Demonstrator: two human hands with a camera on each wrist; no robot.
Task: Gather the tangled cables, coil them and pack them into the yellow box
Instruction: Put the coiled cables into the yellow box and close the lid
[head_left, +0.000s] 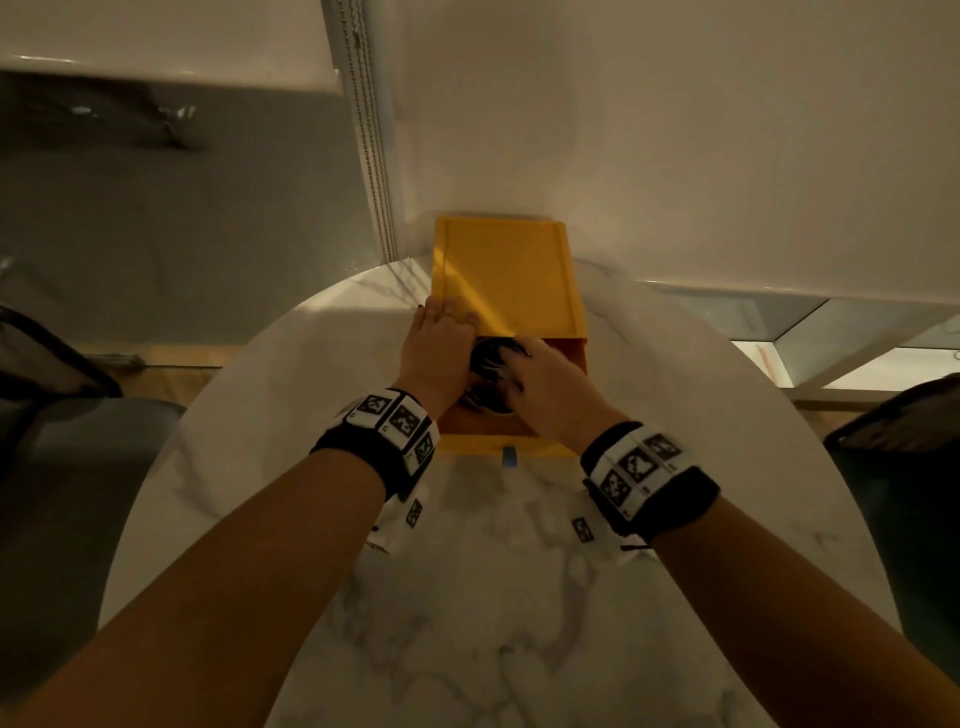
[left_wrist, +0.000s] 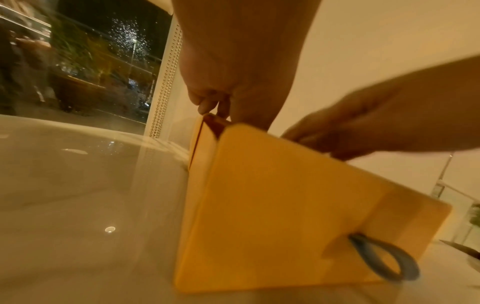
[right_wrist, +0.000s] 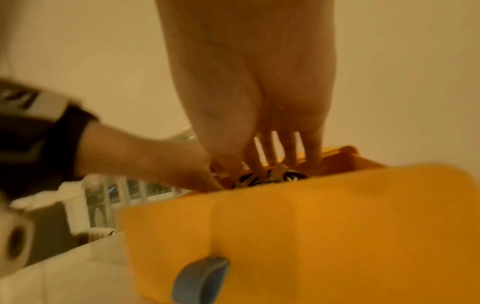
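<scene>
The yellow box stands at the far side of the table, its sliding lid pushed back so the near part is uncovered. Coiled black cables lie inside the opening. My left hand rests flat on the lid's near left corner. My right hand reaches into the opening, straight fingers pressing down on the cables. A blue pull loop hangs from the box's front wall.
The box sits on a round white marble table, close to the wall behind it. A window with a bead chain is at the far left. Dark chairs stand at the left and right.
</scene>
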